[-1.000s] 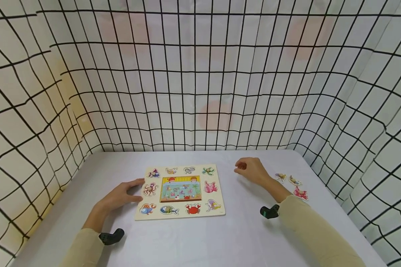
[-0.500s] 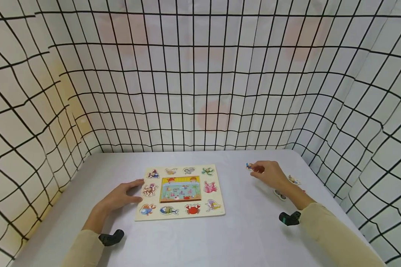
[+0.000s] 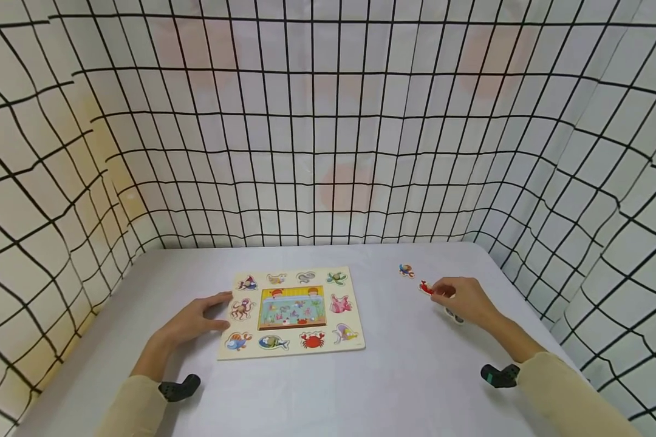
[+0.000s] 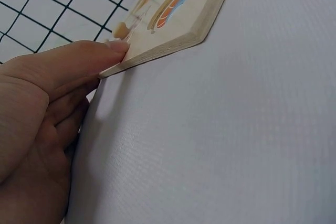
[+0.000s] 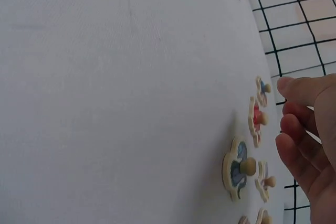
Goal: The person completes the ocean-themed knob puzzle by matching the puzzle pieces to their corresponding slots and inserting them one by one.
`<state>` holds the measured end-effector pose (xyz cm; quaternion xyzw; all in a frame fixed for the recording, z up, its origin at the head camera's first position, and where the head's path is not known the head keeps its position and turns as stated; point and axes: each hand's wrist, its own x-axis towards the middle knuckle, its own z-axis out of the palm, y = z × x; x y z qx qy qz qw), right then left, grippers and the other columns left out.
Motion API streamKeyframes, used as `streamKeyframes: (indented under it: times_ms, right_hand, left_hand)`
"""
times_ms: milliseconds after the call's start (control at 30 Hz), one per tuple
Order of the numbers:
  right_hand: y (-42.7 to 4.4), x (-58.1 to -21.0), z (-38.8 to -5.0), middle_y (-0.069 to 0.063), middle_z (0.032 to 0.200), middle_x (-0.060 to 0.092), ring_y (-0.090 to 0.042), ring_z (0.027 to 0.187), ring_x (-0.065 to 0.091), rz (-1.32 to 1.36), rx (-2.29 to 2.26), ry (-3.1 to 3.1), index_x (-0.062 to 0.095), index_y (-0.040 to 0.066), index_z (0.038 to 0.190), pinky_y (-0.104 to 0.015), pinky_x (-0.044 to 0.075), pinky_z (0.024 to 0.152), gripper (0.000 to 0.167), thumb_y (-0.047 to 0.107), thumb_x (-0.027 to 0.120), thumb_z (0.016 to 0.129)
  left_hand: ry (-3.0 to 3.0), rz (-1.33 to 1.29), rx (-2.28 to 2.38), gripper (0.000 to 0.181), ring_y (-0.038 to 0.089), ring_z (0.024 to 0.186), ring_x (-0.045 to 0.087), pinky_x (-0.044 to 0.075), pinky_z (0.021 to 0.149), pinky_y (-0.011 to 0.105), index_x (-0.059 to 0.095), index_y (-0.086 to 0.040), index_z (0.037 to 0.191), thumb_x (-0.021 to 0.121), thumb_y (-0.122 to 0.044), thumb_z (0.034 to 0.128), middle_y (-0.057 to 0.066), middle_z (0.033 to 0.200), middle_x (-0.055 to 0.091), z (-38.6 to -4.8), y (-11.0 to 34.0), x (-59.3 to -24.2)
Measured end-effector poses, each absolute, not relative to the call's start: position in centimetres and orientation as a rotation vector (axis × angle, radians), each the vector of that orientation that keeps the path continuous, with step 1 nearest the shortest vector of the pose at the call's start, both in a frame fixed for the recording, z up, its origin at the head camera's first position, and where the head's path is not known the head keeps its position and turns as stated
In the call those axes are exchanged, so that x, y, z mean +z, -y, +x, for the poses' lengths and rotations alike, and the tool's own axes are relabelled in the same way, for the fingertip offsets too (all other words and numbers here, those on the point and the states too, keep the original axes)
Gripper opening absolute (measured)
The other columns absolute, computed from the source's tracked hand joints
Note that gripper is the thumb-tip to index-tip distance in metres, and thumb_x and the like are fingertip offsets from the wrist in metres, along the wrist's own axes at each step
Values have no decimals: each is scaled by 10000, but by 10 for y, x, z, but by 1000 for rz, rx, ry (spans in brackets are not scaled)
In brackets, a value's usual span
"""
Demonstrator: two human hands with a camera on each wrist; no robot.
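In the head view a wooden peg puzzle board point(image 3: 292, 352) with sea-animal pictures lies on the table. My left hand point(image 3: 192, 318) rests at its left edge, thumb and forefinger spread; in the left wrist view the thumb point(image 4: 79, 64) touches the board's edge near a small knob point(image 4: 122, 30). My right hand point(image 3: 464, 298) hovers over loose knobbed pieces, fingers loosely bent. Beside its fingertips lies a red crab puzzle piece point(image 3: 425, 287). The right wrist view shows a gap between the fingers and that piece's knob point(image 5: 262, 118).
A blue puzzle piece point(image 3: 406, 271) lies beyond the crab. A grey-green puzzle piece point(image 5: 234, 169) lies under the right hand, partly hidden in the head view, with other knobbed pieces point(image 5: 265, 181) nearby. Black-grid netting point(image 3: 328, 152) surrounds the white table point(image 3: 328, 394).
My right hand has drawn back to the right. The blue piece, at its fingertips half a second ago, now lies apart, and the red crab piece has come into view. The left hand stays put.
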<state>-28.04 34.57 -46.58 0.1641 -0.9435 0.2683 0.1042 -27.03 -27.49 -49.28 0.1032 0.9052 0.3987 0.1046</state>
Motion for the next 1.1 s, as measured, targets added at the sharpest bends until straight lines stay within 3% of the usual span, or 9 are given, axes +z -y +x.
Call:
streamKeyframes:
  times_ms: [200, 433, 733, 1100]
  right_hand:
    - [-371, -480, -274, 61, 870, 698, -169, 823, 656, 510, 785, 2802, 772, 45, 1023, -259, 563, 678, 141, 72, 813, 891]
    - [-392, -485, -266, 41, 916, 706, -174, 858, 675, 549, 807, 2866, 766, 55, 1006, -309, 609, 769, 123, -5, 769, 898]
    - [-402, -485, -270, -15, 1025, 732, -230, 950, 688, 806, 736, 2885, 779, 106, 978, -357, 621, 785, 262, -121, 744, 854]
    - [-399, -480, -275, 51, 972, 723, -163, 906, 670, 918, 587, 2881, 802, 128, 939, -344, 615, 778, 236, -90, 768, 852]
  left_hand:
    - [-2666, 306, 1193, 779, 492, 1518, 158, 120, 1177, 701, 520, -76, 1521, 860, -280, 850, 202, 1632, 345, -271, 274, -495]
    - [-2660, 308, 1201, 772, 490, 1519, 160, 114, 1180, 697, 523, -70, 1517, 858, -266, 850, 206, 1630, 348, -272, 273, -494]
    - [-2654, 312, 1203, 780, 493, 1517, 163, 119, 1178, 700, 511, -61, 1524, 853, -273, 855, 214, 1630, 342, -272, 271, -493]
    - [-2652, 286, 1206, 782, 492, 1521, 144, 102, 1177, 703, 514, -65, 1523, 857, -273, 851, 209, 1635, 334, -272, 273, -493]
